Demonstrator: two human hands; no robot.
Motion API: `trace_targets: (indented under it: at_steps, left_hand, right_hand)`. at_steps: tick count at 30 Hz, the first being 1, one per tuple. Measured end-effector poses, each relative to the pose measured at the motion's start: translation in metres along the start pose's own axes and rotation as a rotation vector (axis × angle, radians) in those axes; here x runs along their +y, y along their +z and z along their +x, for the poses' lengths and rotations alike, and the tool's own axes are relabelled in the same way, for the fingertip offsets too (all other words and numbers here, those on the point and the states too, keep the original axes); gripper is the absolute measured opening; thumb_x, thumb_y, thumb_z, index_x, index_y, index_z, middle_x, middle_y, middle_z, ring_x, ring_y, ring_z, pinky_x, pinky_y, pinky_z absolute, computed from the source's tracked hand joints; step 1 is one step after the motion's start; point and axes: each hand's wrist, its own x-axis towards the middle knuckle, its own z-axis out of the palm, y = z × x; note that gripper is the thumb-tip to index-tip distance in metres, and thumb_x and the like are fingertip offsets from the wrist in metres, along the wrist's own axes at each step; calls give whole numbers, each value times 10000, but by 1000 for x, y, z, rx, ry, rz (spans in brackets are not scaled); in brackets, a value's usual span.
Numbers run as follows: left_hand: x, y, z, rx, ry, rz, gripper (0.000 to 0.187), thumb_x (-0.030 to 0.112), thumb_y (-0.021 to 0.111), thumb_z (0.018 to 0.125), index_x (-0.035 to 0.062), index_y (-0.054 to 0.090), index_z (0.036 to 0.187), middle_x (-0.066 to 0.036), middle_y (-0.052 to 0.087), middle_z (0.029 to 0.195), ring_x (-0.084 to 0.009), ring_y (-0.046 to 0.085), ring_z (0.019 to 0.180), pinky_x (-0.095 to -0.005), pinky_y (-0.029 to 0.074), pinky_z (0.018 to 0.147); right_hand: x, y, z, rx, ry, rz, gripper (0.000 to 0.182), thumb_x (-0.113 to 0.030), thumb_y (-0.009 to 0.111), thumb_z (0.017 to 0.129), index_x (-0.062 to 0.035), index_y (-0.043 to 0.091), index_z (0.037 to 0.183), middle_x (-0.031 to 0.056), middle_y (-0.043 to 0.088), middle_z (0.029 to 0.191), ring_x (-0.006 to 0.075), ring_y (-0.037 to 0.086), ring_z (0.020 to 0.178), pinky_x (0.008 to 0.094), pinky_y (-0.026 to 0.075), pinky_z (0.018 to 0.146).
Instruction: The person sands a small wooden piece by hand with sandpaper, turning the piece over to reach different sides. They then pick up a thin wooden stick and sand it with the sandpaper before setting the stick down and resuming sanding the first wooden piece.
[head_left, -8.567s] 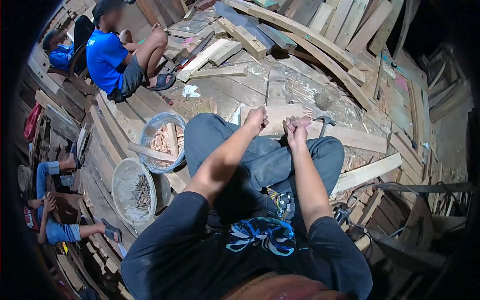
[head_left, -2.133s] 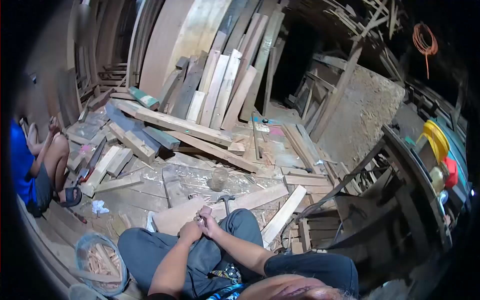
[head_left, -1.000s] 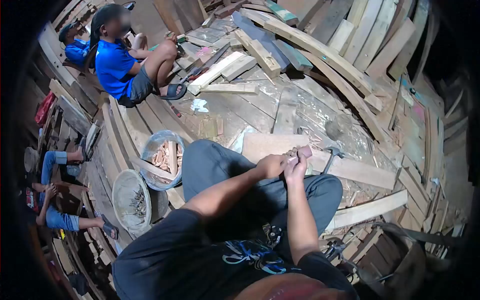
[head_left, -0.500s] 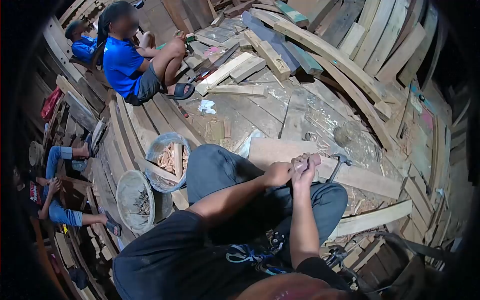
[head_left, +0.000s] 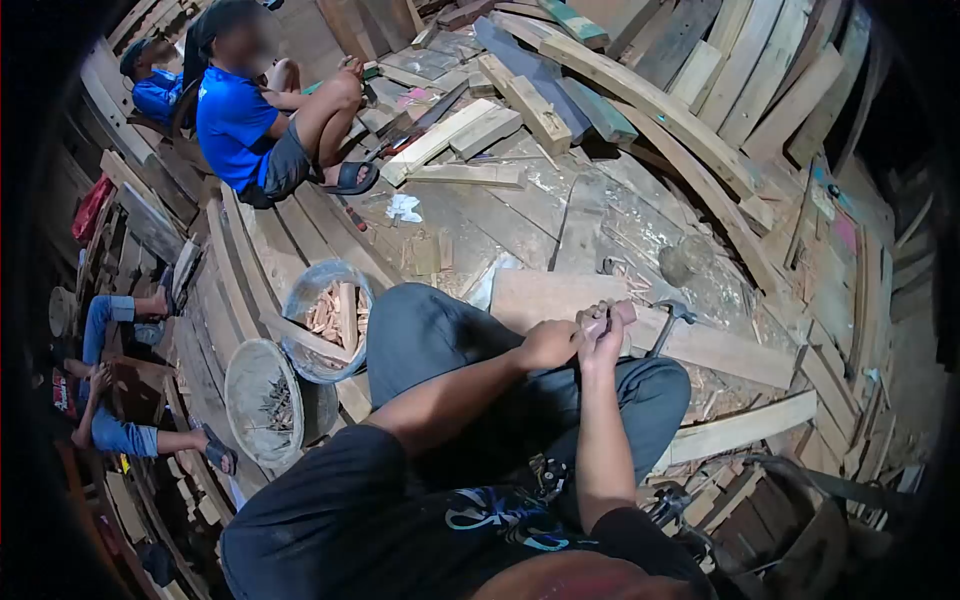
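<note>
My left hand (head_left: 550,345) is closed, its fingers against my right hand above my lap. What it grips, if anything, is hidden. My right hand (head_left: 604,338) is wrapped round a small pinkish block (head_left: 622,312), whose end sticks out past the fingers; its material is hard to tell. Just right of the hands, a claw hammer (head_left: 678,311) rests on a wooden plank (head_left: 735,358), its dark handle pointing toward my right knee. A wide pale board (head_left: 540,295) lies on the floor just beyond my hands.
A clear bucket (head_left: 322,272) of wood scraps and a pale tub (head_left: 245,400) stand left of my knee. Curved timbers (head_left: 650,95) are piled at the far right. A person in blue (head_left: 235,125) sits far left, with another behind; a third person's jeans (head_left: 120,432) show lower left.
My view has shifted slightly, so the surroundings sit a little further left. My hands stay together around the pinkish block, with the right hand turned a little.
</note>
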Motion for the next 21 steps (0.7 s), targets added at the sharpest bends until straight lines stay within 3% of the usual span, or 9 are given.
trace_targets:
  at_steps: [2,3,5,6,10,14,21]
  left_hand:
    - [-5,5,1,-19,-18,36,318,293,496,917,20,660,914,-256,639,914,-435,611,871,-482,482,772]
    - [0,1,2,9,-21,13,322,293,496,917,14,657,910,-255,639,915,-436,612,873,-484,481,775]
    - [12,-11,2,70,-33,-36,331,294,497,917,2,652,903,-255,640,915,-439,612,877,-487,479,780]
    - [8,-7,4,76,-18,-5,336,296,497,914,-2,652,899,-250,644,905,-440,613,872,-492,481,773]
    - [2,-2,-5,-24,-5,52,320,292,497,906,15,656,919,-247,643,921,-433,610,881,-484,484,773]
    - [-1,-5,3,19,-30,32,322,299,495,911,18,654,915,-247,643,920,-440,609,878,-489,481,779]
    - [13,-11,-6,112,25,47,294,285,503,921,40,650,993,-248,644,913,-443,609,865,-492,486,780]
  right_hand:
    - [-2,1,-4,43,-7,20,144,-175,512,960,-65,535,1050,20,543,823,138,521,747,286,437,715]
    - [-1,4,-7,-51,20,2,135,-172,517,958,-66,536,1039,20,544,824,131,519,748,286,446,714]
    - [4,11,-6,61,7,-74,132,-171,510,960,-65,535,1034,19,542,820,129,517,747,286,454,703]
    - [1,6,-5,-32,46,-13,131,-167,501,962,-64,531,1036,22,539,820,138,518,749,285,457,711]
    - [-2,3,-5,37,-3,33,140,-197,482,971,-74,530,1016,19,536,811,147,516,747,288,452,702]
    - [-6,5,-2,-41,46,19,139,-216,483,971,-86,521,1002,28,538,826,145,512,736,300,448,699]
    - [0,12,-8,110,73,-73,136,-241,509,971,-106,525,978,30,532,804,141,517,738,299,450,703]
